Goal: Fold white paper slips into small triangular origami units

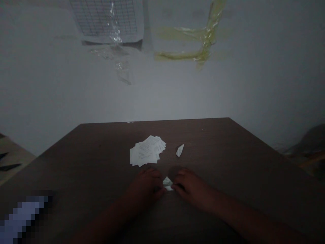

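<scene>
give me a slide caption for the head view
Both hands, left hand and right hand, pinch a small folded paper near a paper stack.

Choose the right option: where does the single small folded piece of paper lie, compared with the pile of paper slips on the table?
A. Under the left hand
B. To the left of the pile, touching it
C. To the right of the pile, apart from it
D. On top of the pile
C: the small folded piece lies on the bare table to the right of the pile of slips, with a gap between them.
</scene>
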The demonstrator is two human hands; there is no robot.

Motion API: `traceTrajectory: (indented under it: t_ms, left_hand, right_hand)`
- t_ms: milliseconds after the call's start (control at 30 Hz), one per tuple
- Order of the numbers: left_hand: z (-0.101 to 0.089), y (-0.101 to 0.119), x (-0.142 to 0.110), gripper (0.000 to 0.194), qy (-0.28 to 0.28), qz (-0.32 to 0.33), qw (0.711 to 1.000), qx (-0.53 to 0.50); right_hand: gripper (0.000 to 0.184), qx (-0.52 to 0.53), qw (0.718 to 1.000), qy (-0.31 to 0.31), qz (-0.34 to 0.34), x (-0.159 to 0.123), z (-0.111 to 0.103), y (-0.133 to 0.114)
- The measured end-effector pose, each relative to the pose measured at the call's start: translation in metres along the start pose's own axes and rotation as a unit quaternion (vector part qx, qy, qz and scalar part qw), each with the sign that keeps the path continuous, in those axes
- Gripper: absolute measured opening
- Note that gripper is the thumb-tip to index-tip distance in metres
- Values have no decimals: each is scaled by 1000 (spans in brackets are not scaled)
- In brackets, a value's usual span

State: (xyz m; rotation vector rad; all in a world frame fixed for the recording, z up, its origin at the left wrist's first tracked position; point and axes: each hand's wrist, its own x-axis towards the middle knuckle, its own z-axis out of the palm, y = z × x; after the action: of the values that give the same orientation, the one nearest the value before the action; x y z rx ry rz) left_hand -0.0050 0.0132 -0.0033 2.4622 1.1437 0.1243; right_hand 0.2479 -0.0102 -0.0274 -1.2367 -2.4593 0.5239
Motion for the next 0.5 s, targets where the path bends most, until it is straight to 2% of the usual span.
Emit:
traceTrajectory:
  t_ms: [133,200,267,400,500]
  left_hand:
    - [10,-1,4,11,45,-28,998,-24]
    - [12,2,5,14,64,-47,997,-20]
    - [13,4,7,14,80,-67,995,-3]
    - [12,4,9,14,97,-85,991,26]
    - [11,2,9,13,97,-87,991,26]
  right_hand:
    - [9,-40,997,59,27,2,10,4]
    - [5,-89,991,100,9,4,15,4]
    - [12,-126,985,114,-29,4,19,1]
    - [24,-147,984,62,-74,1,18,-8]
    - [45,-131,989,7,-73,-3,12,-11]
